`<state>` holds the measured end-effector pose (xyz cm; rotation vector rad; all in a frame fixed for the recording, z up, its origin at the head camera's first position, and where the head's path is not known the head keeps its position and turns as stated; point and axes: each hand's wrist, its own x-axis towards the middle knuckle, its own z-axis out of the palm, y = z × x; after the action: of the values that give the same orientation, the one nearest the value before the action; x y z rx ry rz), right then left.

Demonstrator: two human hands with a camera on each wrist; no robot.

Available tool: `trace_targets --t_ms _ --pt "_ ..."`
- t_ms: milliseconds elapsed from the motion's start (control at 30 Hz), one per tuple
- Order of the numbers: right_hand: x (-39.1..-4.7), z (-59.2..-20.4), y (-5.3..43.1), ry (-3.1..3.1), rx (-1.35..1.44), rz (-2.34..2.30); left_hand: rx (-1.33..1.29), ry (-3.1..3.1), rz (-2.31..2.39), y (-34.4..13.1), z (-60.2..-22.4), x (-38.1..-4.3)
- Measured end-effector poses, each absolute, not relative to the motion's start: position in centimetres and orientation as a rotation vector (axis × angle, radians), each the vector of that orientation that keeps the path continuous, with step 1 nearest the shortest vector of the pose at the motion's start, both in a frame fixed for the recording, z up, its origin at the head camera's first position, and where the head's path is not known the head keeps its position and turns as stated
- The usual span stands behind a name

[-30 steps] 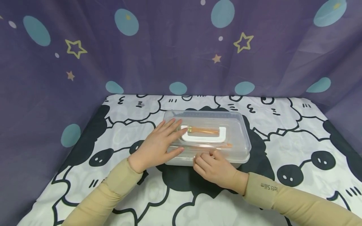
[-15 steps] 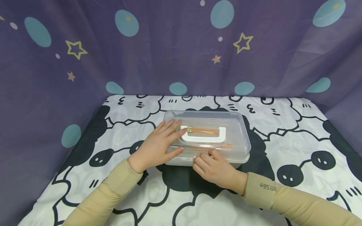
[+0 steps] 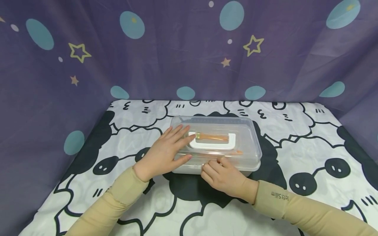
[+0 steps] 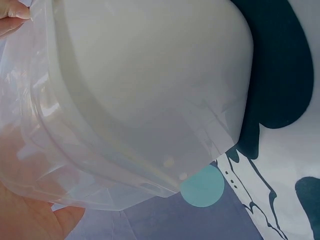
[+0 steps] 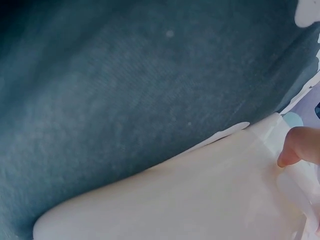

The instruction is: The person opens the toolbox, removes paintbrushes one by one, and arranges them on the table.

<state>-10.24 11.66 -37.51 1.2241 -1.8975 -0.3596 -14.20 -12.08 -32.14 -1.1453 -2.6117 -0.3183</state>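
Box of translucent plastic sits on the cloth-covered desk, its clear lid on, the white handle folded flat and something orange showing through the top. The left hand keeps a wide grip, fingers spread straight over the lid's left part, one reaching the handle's left end. At the middle of the near side, the right hand has a narrow grip, fingers curled, pinching a white latch there.
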Motion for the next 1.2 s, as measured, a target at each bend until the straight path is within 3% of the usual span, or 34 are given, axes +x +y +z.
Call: trace_targets --t_ms 1200 --pt "-9.9 -36.7 12.3 -1.918 1.29 -0.329 -1.154 -2.577 -0.337 -12.1 -32.3 -14.3"
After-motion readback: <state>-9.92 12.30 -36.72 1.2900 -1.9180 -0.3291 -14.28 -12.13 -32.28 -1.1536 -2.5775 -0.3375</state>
